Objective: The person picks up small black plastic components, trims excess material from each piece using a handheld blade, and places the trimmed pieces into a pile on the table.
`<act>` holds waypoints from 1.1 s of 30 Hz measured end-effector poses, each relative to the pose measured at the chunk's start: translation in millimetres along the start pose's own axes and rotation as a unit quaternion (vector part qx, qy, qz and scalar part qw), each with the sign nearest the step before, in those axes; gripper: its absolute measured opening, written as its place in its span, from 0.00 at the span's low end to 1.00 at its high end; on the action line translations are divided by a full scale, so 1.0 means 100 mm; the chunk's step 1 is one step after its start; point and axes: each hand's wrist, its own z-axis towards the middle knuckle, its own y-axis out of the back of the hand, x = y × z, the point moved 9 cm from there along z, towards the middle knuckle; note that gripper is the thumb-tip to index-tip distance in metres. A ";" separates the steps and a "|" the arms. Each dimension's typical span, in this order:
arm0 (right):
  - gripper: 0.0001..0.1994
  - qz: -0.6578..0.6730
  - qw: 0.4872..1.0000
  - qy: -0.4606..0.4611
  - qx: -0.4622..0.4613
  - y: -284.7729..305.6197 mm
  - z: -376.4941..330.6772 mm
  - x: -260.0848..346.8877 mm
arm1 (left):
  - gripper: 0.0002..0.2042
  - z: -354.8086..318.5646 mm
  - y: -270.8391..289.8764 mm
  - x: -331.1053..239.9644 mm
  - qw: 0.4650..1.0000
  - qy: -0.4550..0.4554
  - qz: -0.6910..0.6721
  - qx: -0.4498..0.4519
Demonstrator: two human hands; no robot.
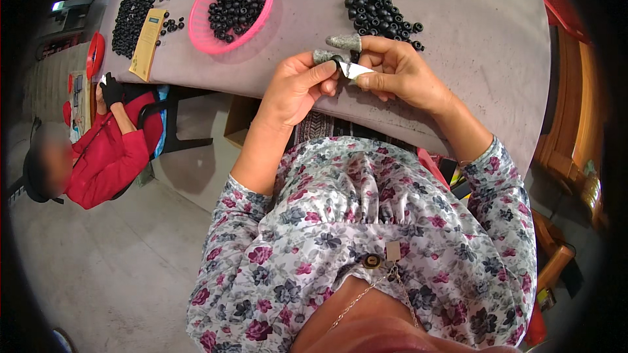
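My left hand [294, 88] pinches a small black ring-shaped part [338, 60] between thumb and index finger, over the table's near edge. In my right hand [407, 73], thumb and fingers close on a flat white strip [356, 70], whose end meets the black part. The strip's exact kind does not show. Grey speckled covers sit on both index fingertips. Just beyond my right hand lies a loose pile of black ring-shaped parts [379, 13]. A pink plastic basket [198, 33], holding many more of them, stands beyond my left hand.
A grey cloth covers the table [471, 33]. At its far left lie a spread of black parts [134, 19] and a yellow cardboard piece [148, 42]. Left of me sits a person in red [114, 157], on a black chair [180, 117]. Wooden furniture [569, 104] stands at right.
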 end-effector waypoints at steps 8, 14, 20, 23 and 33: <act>0.24 0.042 0.997 -0.044 0.044 -0.04 -0.05 -0.09 | 0.08 0.01 -0.09 0.10 0.993 0.041 -0.094 0.058; 0.23 0.047 0.998 -0.036 0.030 0.00 -0.07 -0.13 | 0.08 0.04 -0.06 0.17 0.990 0.041 -0.126 0.046; 0.22 0.041 0.998 -0.039 0.024 0.01 -0.07 -0.16 | 0.08 0.03 -0.08 0.18 0.992 0.036 -0.108 0.056; 0.22 0.039 0.998 -0.041 0.026 0.01 -0.06 -0.17 | 0.08 0.01 -0.06 0.21 0.992 0.038 -0.102 0.056; 0.20 0.039 0.998 -0.043 0.022 0.00 -0.10 -0.20 | 0.08 -0.05 -0.15 0.31 0.980 0.051 -0.180 0.061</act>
